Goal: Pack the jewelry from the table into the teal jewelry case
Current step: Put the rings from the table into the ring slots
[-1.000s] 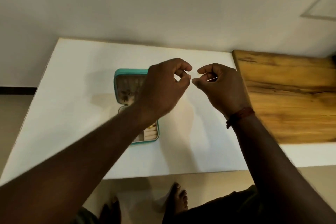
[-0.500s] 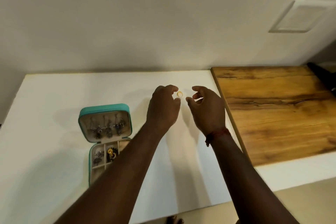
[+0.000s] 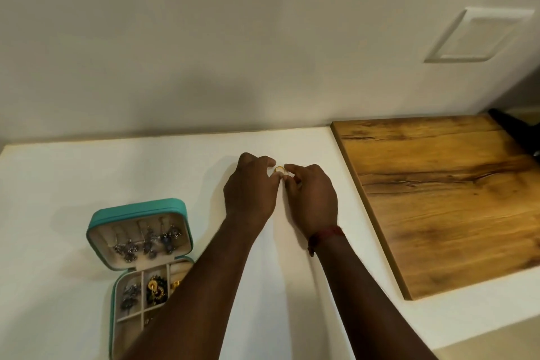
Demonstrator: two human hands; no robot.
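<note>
Pinching a small gold ring [image 3: 279, 169] from one side with the curled fingertips of the left hand [image 3: 251, 190], knuckles up, and from the other with the bent forefinger and thumb of the right hand [image 3: 312, 199]; both clamped on that smooth, shiny band, fingertips nearly meeting round it. Over the far part of the matte white table [image 3: 87, 178], close to the plain cream wall [image 3: 204, 52], well apart from the case; touching the tabletop or not, impossible to tell. Round the right wrist, a thin red thread bracelet [image 3: 325, 235]. At the near left of the table, lying open, the teal jewelry case [image 3: 137, 207]: rounded corners, leather-like teal shell, pale beige velvety lining. Hung in a row inside the raised lid, dark silvery drop earrings [image 3: 146, 245] with knobbly clusters. In the base, split by thin pale dividers into small rectangular compartments: more silvery pieces [image 3: 130, 297] at the left, a tangle of gold and dark beads [image 3: 156, 292] in the middle. Across the near right part of the base, the left forearm, hiding the rest. To the right of the hands, flat on the table, a rectangular wooden board [image 3: 438, 199], warm brown with dark streaky grain and squared edges. Up on the wall, a blank white rectangular plate [image 3: 479, 35] with a raised rim.
</note>
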